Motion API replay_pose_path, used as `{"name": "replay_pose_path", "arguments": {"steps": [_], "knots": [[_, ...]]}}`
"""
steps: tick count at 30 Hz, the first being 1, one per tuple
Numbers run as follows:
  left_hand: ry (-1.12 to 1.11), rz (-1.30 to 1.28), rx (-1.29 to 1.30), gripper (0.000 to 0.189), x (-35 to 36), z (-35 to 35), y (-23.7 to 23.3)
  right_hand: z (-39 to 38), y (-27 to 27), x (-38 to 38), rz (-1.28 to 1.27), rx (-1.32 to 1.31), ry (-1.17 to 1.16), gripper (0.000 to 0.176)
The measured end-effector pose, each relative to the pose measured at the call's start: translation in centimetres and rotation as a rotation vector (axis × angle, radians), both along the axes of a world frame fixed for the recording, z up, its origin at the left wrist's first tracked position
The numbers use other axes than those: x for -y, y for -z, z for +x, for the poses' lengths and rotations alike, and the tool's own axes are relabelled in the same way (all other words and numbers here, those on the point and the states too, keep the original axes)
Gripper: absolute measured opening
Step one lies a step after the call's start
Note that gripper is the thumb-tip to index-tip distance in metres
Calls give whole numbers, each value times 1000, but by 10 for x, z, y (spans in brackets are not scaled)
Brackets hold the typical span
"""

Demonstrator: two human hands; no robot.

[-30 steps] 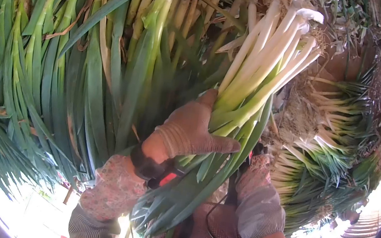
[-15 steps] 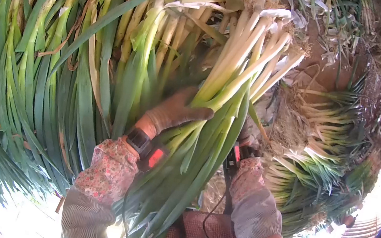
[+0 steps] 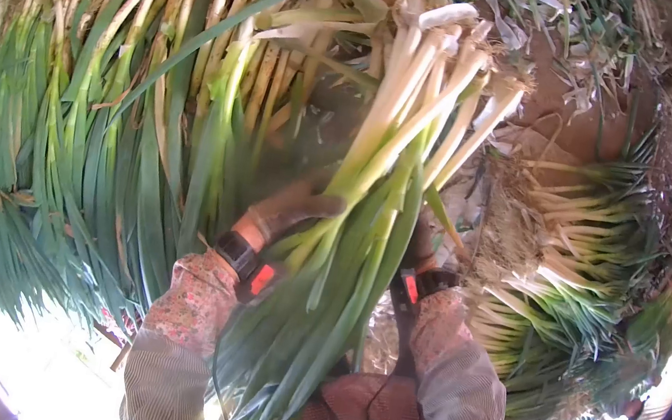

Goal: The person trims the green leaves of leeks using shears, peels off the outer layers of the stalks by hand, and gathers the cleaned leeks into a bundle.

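A thick bundle of long green onions (image 3: 387, 165) is held in front of my body, its white root ends up and its green leaves hanging toward my lap. My gloved left hand (image 3: 292, 207) grips its left side, thumb laid across the front and fingers out of sight behind. On the other side my gloved right hand (image 3: 423, 246) presses against the bundle; the leaves cover most of its fingers. Both wrists carry dark straps with red-lit devices. A bent leaf and pale stalks lie across the top of the bundle near the roots.
Left of the bundle lies a wide pile of green onions (image 3: 140, 117), roots away from me. At right, smaller green onions (image 3: 580, 222) lie sideways with roots toward the middle. Loose leaves and pale scraps (image 3: 550, 24) litter the ground at the back. A cable (image 3: 219, 367) hangs by my left forearm.
The view has shifted, showing more of the left pile's root ends. Both hands keep hold of the bundle, which appears slightly farther left.
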State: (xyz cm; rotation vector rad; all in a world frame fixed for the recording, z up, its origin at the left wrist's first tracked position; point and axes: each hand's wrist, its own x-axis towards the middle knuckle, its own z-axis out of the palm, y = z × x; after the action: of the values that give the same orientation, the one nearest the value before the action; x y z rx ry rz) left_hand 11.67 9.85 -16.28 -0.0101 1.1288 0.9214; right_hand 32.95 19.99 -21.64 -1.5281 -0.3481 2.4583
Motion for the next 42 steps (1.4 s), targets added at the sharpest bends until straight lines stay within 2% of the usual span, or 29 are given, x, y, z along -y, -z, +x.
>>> {"name": "replay_pose_path", "arguments": {"steps": [1,4,5,7,11,13,15,18,19,22,24,28,30,31,33,35,38,40,41,42], "knots": [[24,28,5,105,-3,5,0,33,33,9,132,27,-95,35],[3,162,38,103,-8,27,-4,34,-7,3,8,4,50,37],[-25,204,59,103,-3,38,-2,28,-35,-5,-78,26,91,37],[-93,254,69,104,5,47,-15,22,-58,3,-229,-11,162,35],[-14,232,112,106,23,37,-38,19,-71,25,-220,-23,157,38],[69,198,69,106,39,30,-39,-12,-110,25,-267,29,118,40],[42,198,31,107,46,24,-59,4,-80,42,-272,-155,120,50],[46,179,-16,110,56,12,-85,0,-92,50,-76,-171,-94,61],[56,177,-24,110,56,9,-93,-5,-99,50,90,-93,-246,62],[57,129,-57,100,49,-4,-148,-17,-150,36,-34,64,-281,54],[13,169,-71,100,42,-7,-175,-23,-161,32,-45,-19,-208,52],[73,-62,12,112,17,-5,-230,-5,-185,42,-133,-162,-83,50],[-49,-22,167,112,7,23,-227,20,-198,35,-170,-67,-158,53],[7,-43,165,111,9,35,-217,31,-214,37,-270,-118,-10,54],[88,-72,203,106,8,63,-194,50,-239,15,-370,-172,70,60],[192,-39,232,99,7,94,-168,72,-245,-6,-417,-269,32,66],[156,-36,225,96,-32,106,-199,102,-246,-19,-432,-288,27,71],[184,-35,179,98,-49,93,-224,84,-276,-17,-437,-330,179,73],[201,-27,154,98,-58,83,-241,74,-288,-31,-436,-471,122,73],[229,-35,119,98,-65,77,-263,69,-311,-43,-450,-490,70,70]]}}
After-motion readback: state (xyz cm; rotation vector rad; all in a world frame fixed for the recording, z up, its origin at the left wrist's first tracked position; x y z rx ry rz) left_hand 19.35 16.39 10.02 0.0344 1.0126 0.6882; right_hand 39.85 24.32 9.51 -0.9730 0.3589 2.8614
